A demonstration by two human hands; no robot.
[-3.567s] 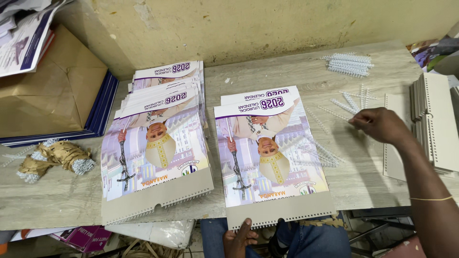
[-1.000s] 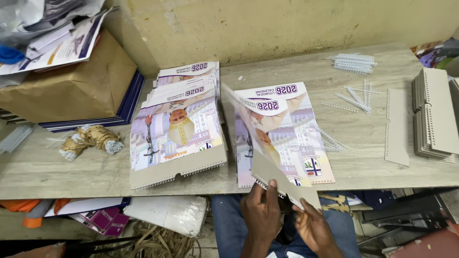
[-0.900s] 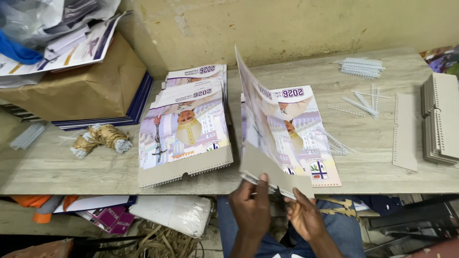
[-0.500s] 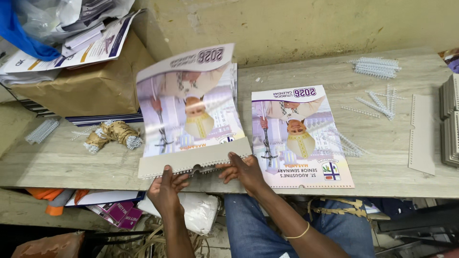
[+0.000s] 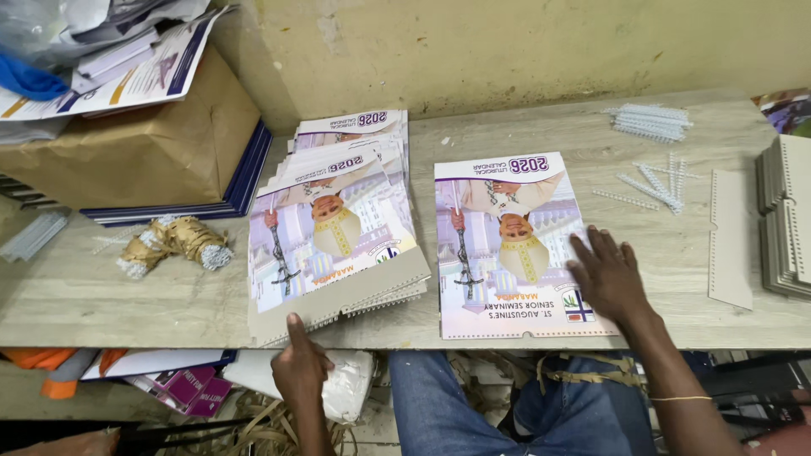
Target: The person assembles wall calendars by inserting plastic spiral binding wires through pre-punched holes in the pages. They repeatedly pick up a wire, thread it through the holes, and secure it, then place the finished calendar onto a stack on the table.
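A stack of printed wall calendars (image 5: pixel 338 228) with grey card backing lies at the left of the wooden table (image 5: pixel 541 127). My left hand (image 5: pixel 297 365) is below the table's front edge, its thumb touching the stack's near edge. A single calendar sheet (image 5: pixel 511 245) lies flat to the right. My right hand (image 5: pixel 606 274) rests flat on that sheet's right side, fingers spread, holding nothing.
White plastic binding combs (image 5: pixel 650 122) lie at the back right, with loose ones (image 5: pixel 655 181) nearer. Grey card backings (image 5: pixel 781 224) are stacked at the right edge. A brown paper parcel (image 5: pixel 135 143) sits on blue books at the left, and a bundle of twine (image 5: pixel 173 241) lies beside it.
The bound calendar I held up with both hands now lies on the left stack. My right hand has moved across onto the single sheet at the right.
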